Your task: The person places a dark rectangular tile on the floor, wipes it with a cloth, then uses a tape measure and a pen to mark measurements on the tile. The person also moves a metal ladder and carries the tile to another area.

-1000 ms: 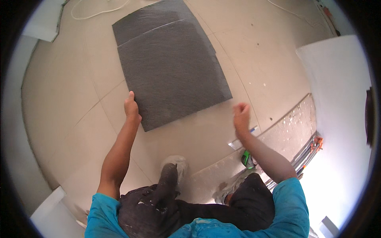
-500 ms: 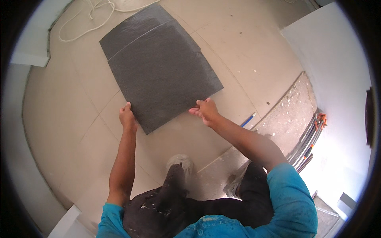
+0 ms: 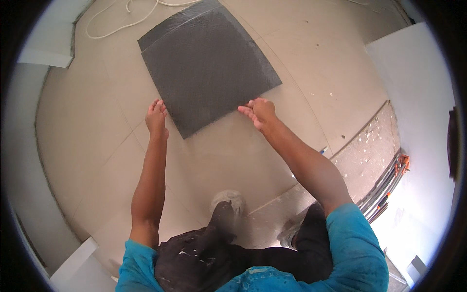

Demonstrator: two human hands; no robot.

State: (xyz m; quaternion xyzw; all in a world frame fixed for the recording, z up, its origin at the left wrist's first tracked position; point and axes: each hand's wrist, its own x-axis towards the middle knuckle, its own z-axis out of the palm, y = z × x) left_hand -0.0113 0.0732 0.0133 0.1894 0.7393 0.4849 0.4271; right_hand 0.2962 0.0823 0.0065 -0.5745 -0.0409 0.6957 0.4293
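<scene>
A dark grey tile (image 3: pixel 209 73) lies on the beige floor in front of me. It overlaps a second dark tile (image 3: pixel 170 23), of which only a shinier strip shows along the far side. Beside the upper tile's left edge is my left hand (image 3: pixel 156 118), fingers loosely bent and the tips at or just off the edge. My right hand (image 3: pixel 261 112) is at the near edge, toward the right corner. Its fingers are stretched out and apart, with the thumb close to the rim. Neither hand appears to grip the tile.
A white cable (image 3: pixel 126 30) loops across the floor at the far left. To the right are a slim blue-and-white stick (image 3: pixel 323 150), a debris-specked strip (image 3: pixel 367 138) and long metal tools with orange parts (image 3: pixel 389 187) by the white wall (image 3: pixel 413 82). My dusty shoe (image 3: pixel 228 200) is close by.
The upper tile has slid away from me over the lower one, narrowing the exposed far strip. Both hands moved forward with it, and their hold on its edges has loosened.
</scene>
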